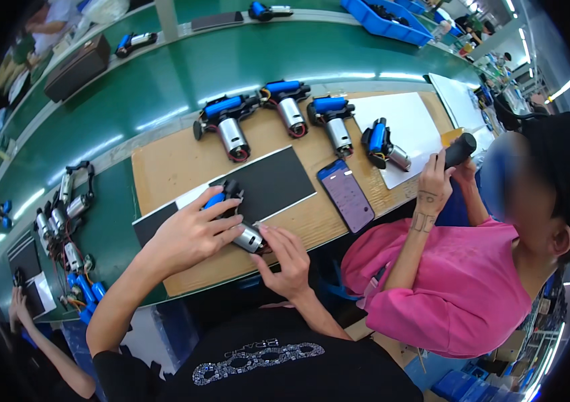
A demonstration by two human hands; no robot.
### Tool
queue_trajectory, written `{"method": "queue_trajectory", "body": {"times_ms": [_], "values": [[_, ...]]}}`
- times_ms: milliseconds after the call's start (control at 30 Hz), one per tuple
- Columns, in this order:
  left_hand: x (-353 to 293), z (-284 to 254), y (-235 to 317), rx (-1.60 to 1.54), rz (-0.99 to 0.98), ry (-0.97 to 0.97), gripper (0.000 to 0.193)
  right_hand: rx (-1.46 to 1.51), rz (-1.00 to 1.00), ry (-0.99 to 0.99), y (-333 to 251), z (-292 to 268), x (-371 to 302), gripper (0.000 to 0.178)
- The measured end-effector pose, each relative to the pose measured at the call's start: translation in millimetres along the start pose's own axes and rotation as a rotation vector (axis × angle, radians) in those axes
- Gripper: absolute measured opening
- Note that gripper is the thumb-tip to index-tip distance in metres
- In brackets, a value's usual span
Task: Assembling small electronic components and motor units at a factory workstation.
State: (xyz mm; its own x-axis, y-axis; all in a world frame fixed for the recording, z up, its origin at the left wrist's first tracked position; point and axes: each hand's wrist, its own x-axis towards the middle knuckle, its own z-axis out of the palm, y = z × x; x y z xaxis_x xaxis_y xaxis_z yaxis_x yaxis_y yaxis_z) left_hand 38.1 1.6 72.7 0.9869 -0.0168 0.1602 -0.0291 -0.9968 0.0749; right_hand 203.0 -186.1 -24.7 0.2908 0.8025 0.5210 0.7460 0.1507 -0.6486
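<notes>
A motor assembly point(249, 239), with a silver cylindrical motor, a blue battery cell and a black housing, lies tilted over the black-and-white sheet point(275, 181) in front of me. My left hand point(187, 231) reaches over it from the left, fingers curled on the blue cell and the motor's side. At the motor's lower right end, my right hand point(287, 262) grips with thumb and fingers. The wires at that end are mostly hidden by my fingers. Beyond the sheet stand several similar assemblies point(233, 137) with blue cells and silver motors.
A phone point(345, 194) lies on the cardboard point(164, 171) right of the sheet. At the right, a person in pink point(432, 288) holds a dark cylinder point(460, 150). Loose motors point(57, 218) and blue cells point(85, 288) lie at the left. A blue bin point(389, 23) stands far back.
</notes>
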Motion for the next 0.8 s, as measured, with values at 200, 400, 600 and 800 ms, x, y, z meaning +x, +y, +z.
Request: {"method": "queue_trajectory", "body": {"times_ms": [200,400,600,800], "values": [[4.0,-0.2,0.1,0.024,-0.001,-0.031,0.029,0.016,-0.015,0.004,5.0,1.0,1.3,0.056],[6.9,-9.5,-3.9,-0.097,-0.004,-0.067,0.037,0.052,-0.01,-0.018,1.5,-3.2,-1.5,0.058],[-20.8,-30.1,5.2,-0.385,-0.365,0.342,0.039,0.073,0.015,-0.051,-4.7,-8.2,4.1,0.066],[-50.3,24.5,63.2,-0.368,-0.815,0.663,0.066,0.005,0.039,-0.113,-13.0,-6.5,14.6,0.071]]}}
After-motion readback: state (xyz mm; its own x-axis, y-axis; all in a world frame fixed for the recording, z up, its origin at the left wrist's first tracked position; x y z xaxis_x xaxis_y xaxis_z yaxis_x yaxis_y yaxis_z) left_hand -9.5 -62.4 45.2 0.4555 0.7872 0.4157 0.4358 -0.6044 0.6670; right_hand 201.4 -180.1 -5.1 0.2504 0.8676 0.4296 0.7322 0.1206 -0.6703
